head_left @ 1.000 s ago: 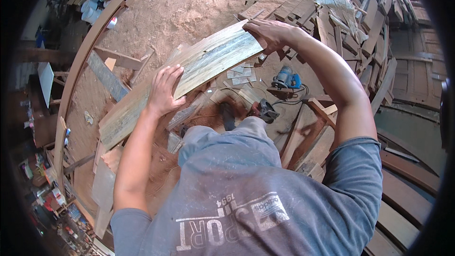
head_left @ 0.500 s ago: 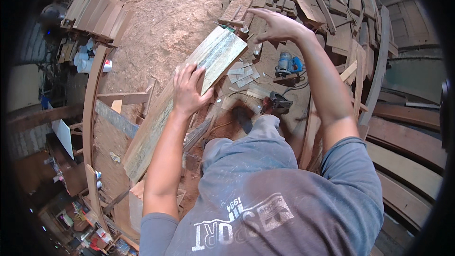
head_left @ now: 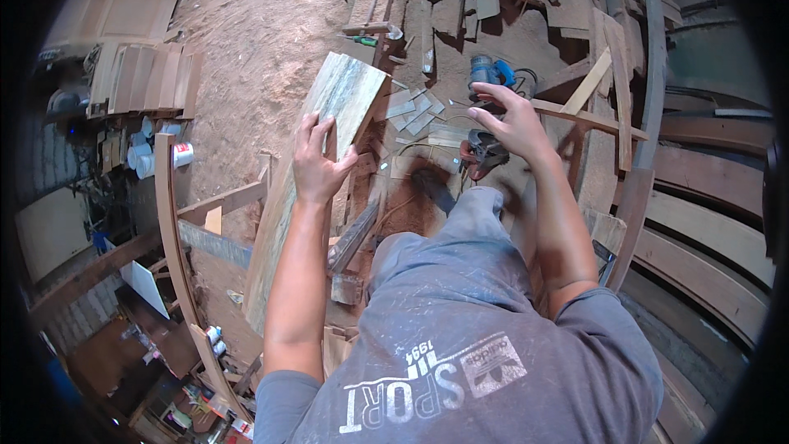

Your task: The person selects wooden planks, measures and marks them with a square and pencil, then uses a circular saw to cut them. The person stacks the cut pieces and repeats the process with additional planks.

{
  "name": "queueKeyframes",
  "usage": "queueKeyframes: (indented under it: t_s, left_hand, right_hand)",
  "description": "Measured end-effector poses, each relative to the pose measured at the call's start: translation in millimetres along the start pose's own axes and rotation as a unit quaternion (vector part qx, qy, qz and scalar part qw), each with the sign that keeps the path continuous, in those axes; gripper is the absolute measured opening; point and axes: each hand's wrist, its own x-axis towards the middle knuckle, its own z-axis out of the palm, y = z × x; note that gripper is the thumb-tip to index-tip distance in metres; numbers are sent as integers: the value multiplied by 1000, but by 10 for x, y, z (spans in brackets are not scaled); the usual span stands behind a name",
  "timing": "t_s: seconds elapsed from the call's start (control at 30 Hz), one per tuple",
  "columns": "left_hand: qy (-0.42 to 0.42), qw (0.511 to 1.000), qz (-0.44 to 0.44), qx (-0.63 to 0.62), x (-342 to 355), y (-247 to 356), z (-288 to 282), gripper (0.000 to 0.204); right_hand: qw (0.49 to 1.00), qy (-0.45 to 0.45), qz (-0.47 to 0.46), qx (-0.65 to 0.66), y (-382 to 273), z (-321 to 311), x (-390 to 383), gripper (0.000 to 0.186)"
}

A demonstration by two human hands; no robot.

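Observation:
A long pale board (head_left: 349,86) with blue-grey streaks lies slanted from the lower left up toward the middle. My left hand (head_left: 320,166) grips it, fingers over its face and thumb at the right edge. My right hand (head_left: 514,122) is off the board, fingers apart and slightly curled, above a dark red-and-black power tool (head_left: 485,154). Just beyond it a blue power tool (head_left: 483,74) sits on the floor with its cord. Small thin tiles or offcuts (head_left: 408,111) lie to the right of the board.
Piled timber offcuts (head_left: 559,12) fill the upper right, with long planks (head_left: 694,234) along the right. At left stand a wooden rail (head_left: 173,226), white buckets (head_left: 148,160) and upright panels (head_left: 144,82). A green-handled tool (head_left: 364,40) lies on the sawdust floor (head_left: 246,49).
My right hand has released the board's far end and dropped toward the power tools. The board has swung steeper in my left hand, and the whole view has shifted.

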Motion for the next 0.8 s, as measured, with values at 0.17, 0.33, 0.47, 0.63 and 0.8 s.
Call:
queueKeyframes:
  t_s: [0.17,0.33,0.47,0.63,0.8]
  left_hand:
    - [-3,1000,-12,-3,-36,12,-1,63]
    - [11,1000,15,7,-8,-69,20,60]
    - [7,1000,20,8,1,-46,-13,64]
    - [-13,1000,7,3,1,-8,-54,67]
    - [-41,999,4,20,55,49,-24,79]
  right_hand:
    - [973,191,111,-60,88,-751,-368,45]
    - [836,277,305,-361,1559,-1974,-876,59]
    - [824,178,417,-339,2175,-2001,-1062,65]
    - [825,279,401,-284,2460,-1984,-1055,63]
    - [838,340,318,-285,2515,-1981,-1181,66]
